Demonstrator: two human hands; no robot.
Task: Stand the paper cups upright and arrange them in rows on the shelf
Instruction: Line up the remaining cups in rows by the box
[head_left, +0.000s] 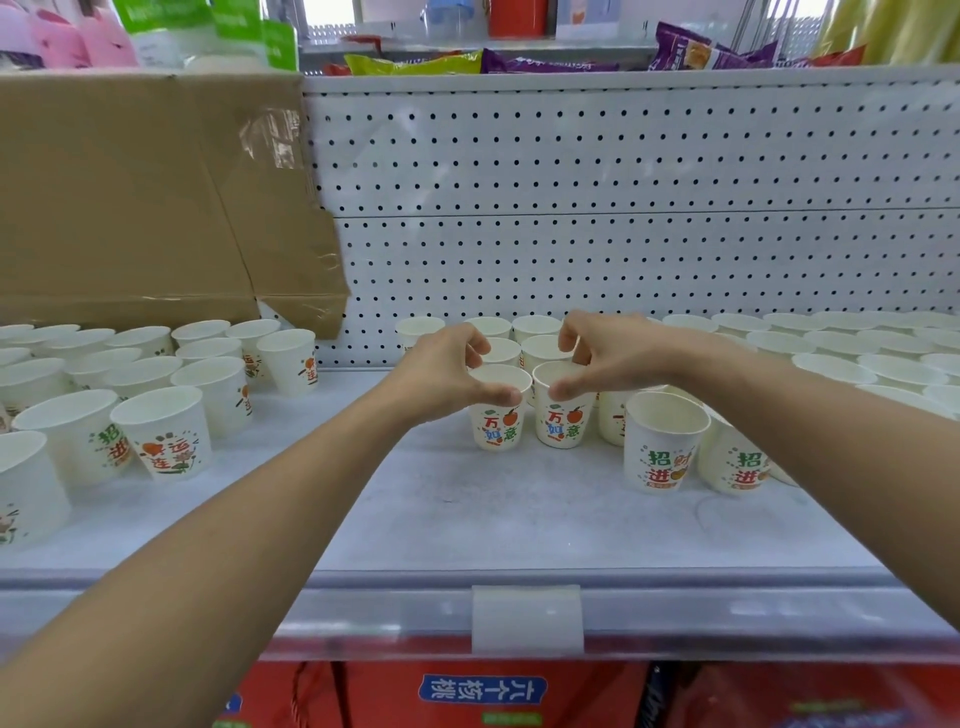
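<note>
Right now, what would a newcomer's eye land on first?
Dead centre, the left hand grips a printed cup by its rim and the right hand grips the neighbour cup, both upright on the white shelf. Upright cups fill a left cluster and a right cluster. A big cardboard box stands back left.

A brown cardboard box (130, 197) stands left of the white pegboard (623, 182) — snack bags (415, 62) above.

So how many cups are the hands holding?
2. The left hand grips the left cup by its rim; the right hand grips the right cup beside it. No hidden held cup shows.
</note>
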